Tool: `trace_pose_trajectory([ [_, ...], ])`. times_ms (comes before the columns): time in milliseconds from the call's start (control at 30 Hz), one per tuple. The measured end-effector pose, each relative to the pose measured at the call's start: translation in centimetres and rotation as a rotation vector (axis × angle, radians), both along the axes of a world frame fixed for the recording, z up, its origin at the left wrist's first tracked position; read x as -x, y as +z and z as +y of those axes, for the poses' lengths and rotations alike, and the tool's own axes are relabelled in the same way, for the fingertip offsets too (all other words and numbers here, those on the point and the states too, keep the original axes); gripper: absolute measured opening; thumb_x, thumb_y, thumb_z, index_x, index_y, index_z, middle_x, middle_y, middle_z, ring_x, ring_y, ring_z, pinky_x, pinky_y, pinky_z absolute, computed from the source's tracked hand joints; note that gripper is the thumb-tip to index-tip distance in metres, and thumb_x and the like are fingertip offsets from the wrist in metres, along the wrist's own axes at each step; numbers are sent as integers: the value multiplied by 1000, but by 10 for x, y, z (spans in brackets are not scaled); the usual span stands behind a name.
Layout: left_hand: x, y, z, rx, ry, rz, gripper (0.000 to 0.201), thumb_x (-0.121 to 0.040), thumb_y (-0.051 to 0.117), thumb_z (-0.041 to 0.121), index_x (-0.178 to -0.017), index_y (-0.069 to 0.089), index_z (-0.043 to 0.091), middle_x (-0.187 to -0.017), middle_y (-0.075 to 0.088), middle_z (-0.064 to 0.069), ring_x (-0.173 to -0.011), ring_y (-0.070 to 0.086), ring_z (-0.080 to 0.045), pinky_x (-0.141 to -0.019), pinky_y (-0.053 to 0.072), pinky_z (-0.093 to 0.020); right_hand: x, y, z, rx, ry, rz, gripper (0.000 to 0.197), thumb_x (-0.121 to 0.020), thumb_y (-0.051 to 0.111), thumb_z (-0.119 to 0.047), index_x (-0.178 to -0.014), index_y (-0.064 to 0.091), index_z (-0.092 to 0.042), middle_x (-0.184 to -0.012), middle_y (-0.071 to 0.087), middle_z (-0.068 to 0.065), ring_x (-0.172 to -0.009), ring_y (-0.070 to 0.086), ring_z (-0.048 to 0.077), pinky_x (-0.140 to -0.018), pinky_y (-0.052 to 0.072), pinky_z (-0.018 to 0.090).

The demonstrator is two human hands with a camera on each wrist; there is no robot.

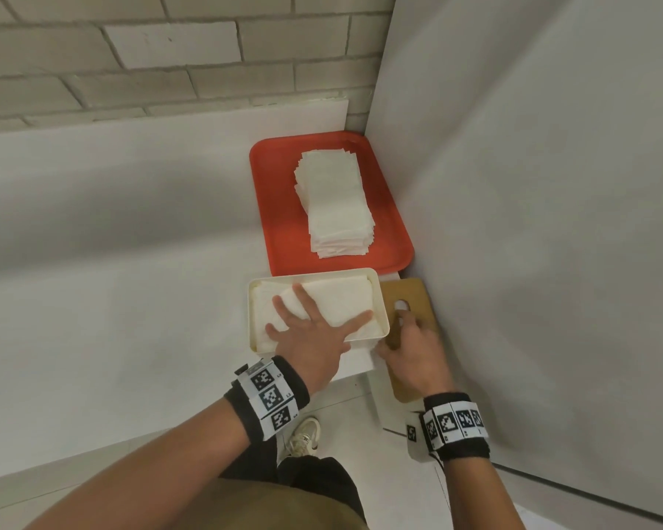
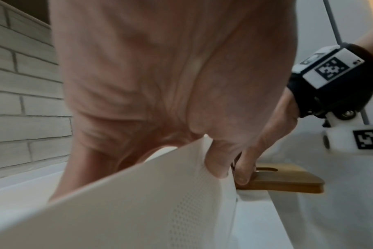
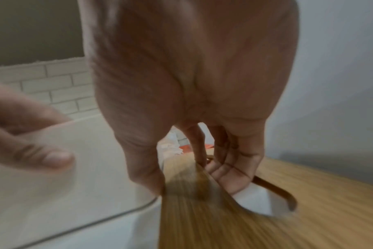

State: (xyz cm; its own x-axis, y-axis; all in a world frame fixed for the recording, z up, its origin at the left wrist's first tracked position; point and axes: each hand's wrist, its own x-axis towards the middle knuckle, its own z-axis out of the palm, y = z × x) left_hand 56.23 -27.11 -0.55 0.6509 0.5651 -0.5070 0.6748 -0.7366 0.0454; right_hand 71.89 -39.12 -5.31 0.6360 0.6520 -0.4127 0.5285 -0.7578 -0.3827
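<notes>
Left hand (image 1: 314, 334) spread flat on napkins (image 1: 341, 296) in box (image 1: 383, 300) | right hand (image 1: 410, 350) pinching wooden lid (image 1: 418, 296) | risk: freed stack may spring up, blocking wooden lid

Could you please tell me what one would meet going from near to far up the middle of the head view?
A shoe → white box → red tray → brick wall.

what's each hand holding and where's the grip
Right hand grips the wooden lid by the strip between its slot and left edge. Left hand holds nothing, flat on napkins in the box.
</notes>
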Motion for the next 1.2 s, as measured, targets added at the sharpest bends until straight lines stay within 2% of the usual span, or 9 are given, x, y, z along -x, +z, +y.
trace_pose_trajectory([
  [267,22,6,10,163,-4,-97,67,-111,34,61,-144,-21,79,-157,-51,-28,-145,-27,-72,-117,18,-84,4,56,-23,-416,-146,55,72,-94,80,-33,-159,51,-27,-136,69,-2,-117,68,17,-98,53,28],
  [400,23,5,6,106,-24,-67,65,-116,30,47,-149,-19,74,-158,-48,-32,-145,-28,-72,-117,19,-82,23,96,-8,-610,98,-33,73,-92,80,-34,-159,51,-35,-141,57,-12,-120,56,2,-99,46,10],
  [567,36,5,-7,-102,-124,4,53,-117,32,34,-166,23,18,-164,27,-38,-151,23,-64,-117,30,-76,47,111,47,-474,595,91,70,-90,73,-28,-157,55,-35,-143,62,-6,-129,54,3,-112,44,21],
  [767,103,6,-22,-178,-171,-169,70,-102,62,48,-162,41,18,-142,60,-27,-131,61,-46,-116,45,-57,49,98,64,-327,753,127,62,-90,72,-31,-150,62,-39,-125,71,-7,-111,58,6,-99,48,29],
  [867,131,16,-27,-199,-169,-238,67,-86,83,42,-143,67,11,-139,68,-24,-126,70,-37,-82,66,-47,51,87,63,-324,726,99,61,-90,74,-27,-149,64,-37,-138,66,-9,-126,57,10,-109,47,34],
  [933,139,32,-24,-164,-165,-302,34,-97,69,42,-121,76,18,-126,75,-9,-106,78,-30,-61,66,-44,52,81,63,-311,728,62,61,-90,75,-27,-149,64,-35,-145,62,-9,-133,53,11,-116,44,37],
  [1033,137,50,-6,-111,-46,-520,46,-104,34,51,-112,71,24,-106,72,5,-88,74,-27,-65,61,-41,52,81,62,-315,768,11,60,-89,78,-28,-148,65,-34,-146,59,-13,-138,47,11,-119,41,40],
  [1133,122,56,25,-138,-84,-690,48,-94,61,53,-129,62,20,-125,66,-2,-110,66,-26,-80,61,-42,44,90,64,-367,794,-89,74,-80,86,-37,-149,60,-39,-150,52,-15,-141,43,12,-119,41,40],
  [1200,106,56,48,-68,-114,-641,90,-82,77,61,-153,44,16,-154,49,-9,-143,47,-30,-112,50,-48,31,94,66,-303,760,-142,102,-70,92,-48,-159,43,-41,-161,39,-10,-150,33,15,-126,32,39],
])
